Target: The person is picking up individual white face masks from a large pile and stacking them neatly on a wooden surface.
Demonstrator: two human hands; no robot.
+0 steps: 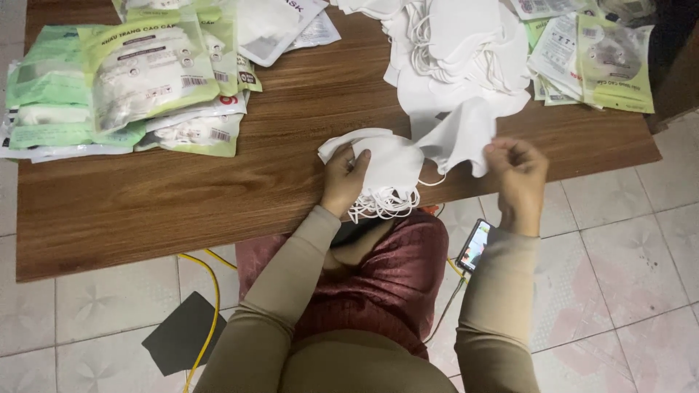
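At the centre of the frame the left hand (346,177) presses flat on a small stack of white cloth face masks (386,171) lying at the near edge of the brown wooden table (182,196), its fingers spread over the top mask rather than closed round it, with the white ear loops spilling over the table edge below. Just to the right, the right hand (518,169) has its fingertips pinched together on the corner of a single white cloth mask (459,138) drawn down from the big loose heap of white masks (455,51) at upper centre. The step in hand looks like gathering single masks onto the stack; laying this one on would call for squaring it with those beneath while the other hand keeps them from sliding. At upper left lies a pile of flat rectangular packets, green and white with clear windows and barcode labels (138,80); at upper right, a smaller fan of like green-edged packets (597,58). Below, on the tiled floor (626,247), a lit phone (475,246) lies beside the right sleeve, and a yellow cable (211,306) runs past a dark flat pad (182,331).
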